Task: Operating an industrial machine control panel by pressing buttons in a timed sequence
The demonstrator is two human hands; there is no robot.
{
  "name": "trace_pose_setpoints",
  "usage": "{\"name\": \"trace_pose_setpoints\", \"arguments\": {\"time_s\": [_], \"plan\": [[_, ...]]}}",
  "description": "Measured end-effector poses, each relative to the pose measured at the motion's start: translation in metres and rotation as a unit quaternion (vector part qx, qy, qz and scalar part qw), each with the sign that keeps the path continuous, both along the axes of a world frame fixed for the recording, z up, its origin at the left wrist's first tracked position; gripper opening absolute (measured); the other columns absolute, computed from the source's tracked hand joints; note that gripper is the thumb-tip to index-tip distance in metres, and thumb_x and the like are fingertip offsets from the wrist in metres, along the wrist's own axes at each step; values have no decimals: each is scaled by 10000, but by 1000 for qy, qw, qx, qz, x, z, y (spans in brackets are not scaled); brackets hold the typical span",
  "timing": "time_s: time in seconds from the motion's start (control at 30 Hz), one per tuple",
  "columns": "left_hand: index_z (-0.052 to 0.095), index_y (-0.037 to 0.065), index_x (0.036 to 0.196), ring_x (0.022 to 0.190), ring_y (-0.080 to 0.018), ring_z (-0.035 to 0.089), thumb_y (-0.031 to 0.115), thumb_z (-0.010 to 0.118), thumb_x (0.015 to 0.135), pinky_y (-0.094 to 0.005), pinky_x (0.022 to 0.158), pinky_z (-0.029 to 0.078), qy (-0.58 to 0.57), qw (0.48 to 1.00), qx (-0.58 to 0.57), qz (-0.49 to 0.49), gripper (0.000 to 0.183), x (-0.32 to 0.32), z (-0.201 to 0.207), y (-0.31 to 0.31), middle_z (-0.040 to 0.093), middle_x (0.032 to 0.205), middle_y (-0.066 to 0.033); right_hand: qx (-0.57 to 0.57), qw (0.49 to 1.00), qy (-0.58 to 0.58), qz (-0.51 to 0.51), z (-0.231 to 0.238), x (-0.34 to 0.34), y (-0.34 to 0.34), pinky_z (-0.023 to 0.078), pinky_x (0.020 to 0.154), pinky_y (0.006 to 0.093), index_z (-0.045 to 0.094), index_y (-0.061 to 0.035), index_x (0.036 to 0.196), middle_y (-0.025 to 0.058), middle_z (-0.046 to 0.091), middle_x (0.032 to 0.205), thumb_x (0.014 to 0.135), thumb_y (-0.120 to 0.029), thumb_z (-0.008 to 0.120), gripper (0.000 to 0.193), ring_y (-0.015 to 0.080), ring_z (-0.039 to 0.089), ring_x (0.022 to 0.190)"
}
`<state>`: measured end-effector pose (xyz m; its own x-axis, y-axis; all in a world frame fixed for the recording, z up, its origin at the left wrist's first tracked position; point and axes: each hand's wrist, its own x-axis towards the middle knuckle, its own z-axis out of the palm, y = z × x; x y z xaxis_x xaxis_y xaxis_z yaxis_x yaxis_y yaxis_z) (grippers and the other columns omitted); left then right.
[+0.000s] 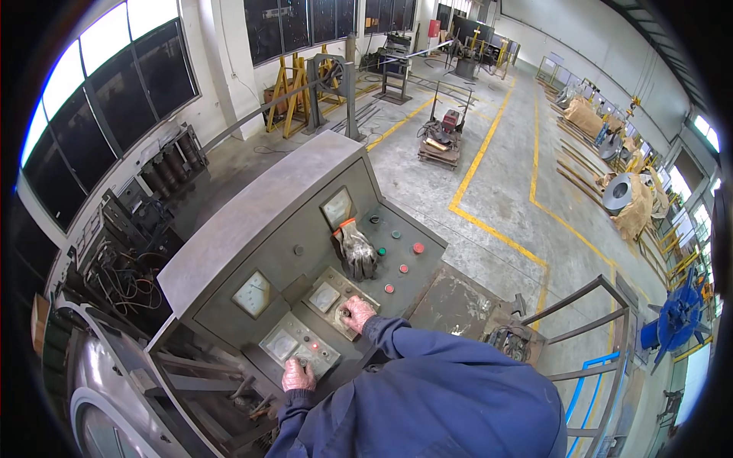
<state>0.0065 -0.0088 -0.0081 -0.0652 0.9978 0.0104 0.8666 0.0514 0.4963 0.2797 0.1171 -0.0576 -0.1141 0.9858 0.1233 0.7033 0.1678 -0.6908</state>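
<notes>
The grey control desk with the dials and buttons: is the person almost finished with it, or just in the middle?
In the middle, it seems. A small red light already glows on the control desk. The right hand is on a knob and the left hand rests on the lower panel. The work gloves and coloured buttons lie untouched.

The console (259, 206) is painted a dull grey, its dials (253, 294) faced in pale white. Red buttons (418, 247) and green buttons (395, 234) are dotted across its sloped panel, and a small red lamp (312, 346) is lit near the left hand (298, 375). Both hands, the right hand (357, 311) included, are seen in pinkish tones against dark blue sleeves (427, 382). A grimy grey glove (356, 250) is edged in orange. The floor (504, 191) is grey concrete marked with yellow lines (489, 141). A blue wheel (678, 319) is seen at right.
</notes>
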Motion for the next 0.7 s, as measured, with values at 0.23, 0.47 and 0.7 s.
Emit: {"name": "trace_pose_setpoints", "arguments": {"time_s": [0.23, 0.47, 0.7], "plan": [[568, 72, 1073, 860, -430, 655, 283, 700, 867, -516, 756, 529, -3, 1000, 0, 8, 323, 4, 3, -2, 629, 1006, -208, -22, 1000, -4, 4, 5, 3, 0, 533, 863, 446, 689, -118, 1041, 167, 621, 1077, 796, -232, 750, 276, 362, 651, 975], [561, 70, 1087, 847, -436, 656, 284, 699, 867, -525, 740, 530, 8, 1000, 24, 1, 336, 1, 2, -2, 626, 1001, -211, -9, 1000, 13, 8, 5, 2, -2, 532, 859, 457, 690, -106, 1043, 175, 622, 1072, 789, -240, 753, 293, 369, 650, 974], [561, 64, 1079, 839, -439, 655, 285, 699, 867, -525, 727, 530, 11, 999, 30, -3, 337, 0, -4, -2, 625, 999, -211, -12, 1000, 0, 3, 5, 0, -1, 535, 845, 456, 692, -112, 1041, 178, 628, 1048, 779, -245, 754, 300, 365, 654, 960]]}}
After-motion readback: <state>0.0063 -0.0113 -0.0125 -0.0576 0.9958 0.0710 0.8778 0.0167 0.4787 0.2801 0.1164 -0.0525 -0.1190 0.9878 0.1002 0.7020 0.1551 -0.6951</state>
